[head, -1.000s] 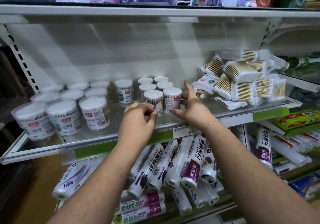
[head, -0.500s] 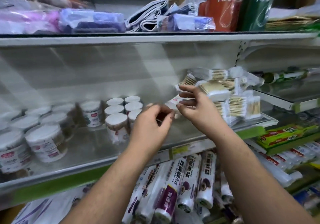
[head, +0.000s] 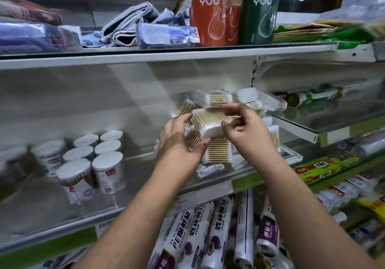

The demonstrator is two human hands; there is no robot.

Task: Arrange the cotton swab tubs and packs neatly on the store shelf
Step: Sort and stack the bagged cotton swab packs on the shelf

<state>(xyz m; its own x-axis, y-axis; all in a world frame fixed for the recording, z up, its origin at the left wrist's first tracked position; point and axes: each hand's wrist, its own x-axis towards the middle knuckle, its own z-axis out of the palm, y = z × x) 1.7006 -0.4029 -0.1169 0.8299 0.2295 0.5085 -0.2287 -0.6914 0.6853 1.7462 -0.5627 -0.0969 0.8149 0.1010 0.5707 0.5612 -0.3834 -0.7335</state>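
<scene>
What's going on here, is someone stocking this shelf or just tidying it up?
A person is tidying cotton swabs on a glass shelf. Both hands are at the jumbled pile of swab packs: the left hand and right hand hold one pack between them, lifted above the heap. The round swab tubs stand upright in rows to the left, untouched now. Rolls of plastic wrap fill the shelf below.

- Your view is dim, lit softly from above, with motion blur smearing the tubs (head: 87, 164) left of your hands.
- Shelf lines bow at the edges.
</scene>
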